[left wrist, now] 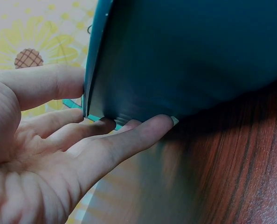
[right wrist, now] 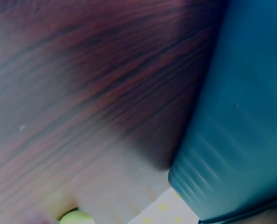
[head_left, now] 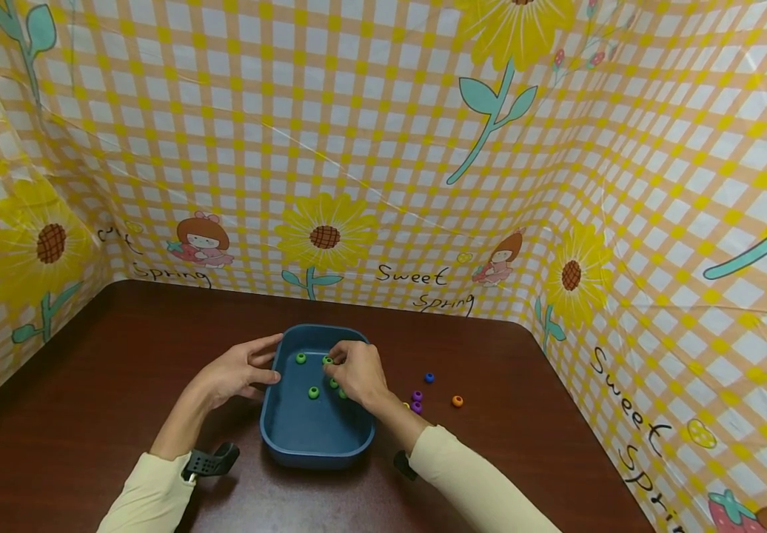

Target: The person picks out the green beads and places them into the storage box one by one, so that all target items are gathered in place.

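A blue plastic bin [head_left: 317, 446] stands on the table with several green beads [head_left: 313, 392] scattered on its floor. My left hand [head_left: 242, 374] is at the bin's left side, its fairly straight fingers touching the outer wall [left wrist: 176, 60]. Over the right rim reaches my right hand [head_left: 357, 372], its fingertips and thumb pinching a green bead [head_left: 327, 360] inside the bin. Part of the bin's right side and some beads are hidden under that hand. The right wrist view shows the bin's outer wall [right wrist: 236, 140], but only a sliver of the hand.
Right of the bin lie a blue bead [head_left: 429, 377], an orange bead [head_left: 457, 401], two purple beads [head_left: 417, 407] and a partly hidden yellow bead [head_left: 406, 406]. A checked, flower-printed cloth [head_left: 383, 148] hangs around the back and sides of the dark wooden table [head_left: 490, 355].
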`<state>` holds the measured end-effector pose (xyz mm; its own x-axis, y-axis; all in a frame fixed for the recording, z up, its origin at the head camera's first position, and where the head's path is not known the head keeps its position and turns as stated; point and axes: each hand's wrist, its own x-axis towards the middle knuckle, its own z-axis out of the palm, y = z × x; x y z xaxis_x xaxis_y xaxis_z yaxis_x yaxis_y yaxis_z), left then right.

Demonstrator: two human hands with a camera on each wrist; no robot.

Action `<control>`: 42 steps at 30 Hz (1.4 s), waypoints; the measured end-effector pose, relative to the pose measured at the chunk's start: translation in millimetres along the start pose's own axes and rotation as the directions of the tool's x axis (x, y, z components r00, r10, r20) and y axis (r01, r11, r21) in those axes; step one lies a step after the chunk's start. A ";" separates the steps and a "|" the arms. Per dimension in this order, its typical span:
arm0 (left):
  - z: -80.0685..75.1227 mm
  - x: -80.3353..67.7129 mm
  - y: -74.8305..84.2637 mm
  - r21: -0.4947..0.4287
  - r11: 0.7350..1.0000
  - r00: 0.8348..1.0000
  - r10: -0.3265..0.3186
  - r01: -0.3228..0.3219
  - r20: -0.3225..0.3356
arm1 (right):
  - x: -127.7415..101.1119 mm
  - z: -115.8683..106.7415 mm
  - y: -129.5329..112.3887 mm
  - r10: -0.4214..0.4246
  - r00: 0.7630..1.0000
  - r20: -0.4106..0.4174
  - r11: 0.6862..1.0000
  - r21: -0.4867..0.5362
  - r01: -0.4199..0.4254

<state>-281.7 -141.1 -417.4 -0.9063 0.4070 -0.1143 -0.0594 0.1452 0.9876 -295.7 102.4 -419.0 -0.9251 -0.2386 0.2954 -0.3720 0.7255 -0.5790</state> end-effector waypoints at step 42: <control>0.1 -0.5 0.8 0.004 1.000 1.000 0.005 -0.005 0.009 | 2.7 -1.0 -0.3 0.017 1.000 -0.010 0.999 0.036 -0.017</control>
<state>-281.2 -141.1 -416.6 -0.9029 0.4153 -0.1107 -0.0534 0.1471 0.9877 -298.0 102.2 -417.2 -0.9304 -0.2196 0.2934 -0.3591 0.7055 -0.6110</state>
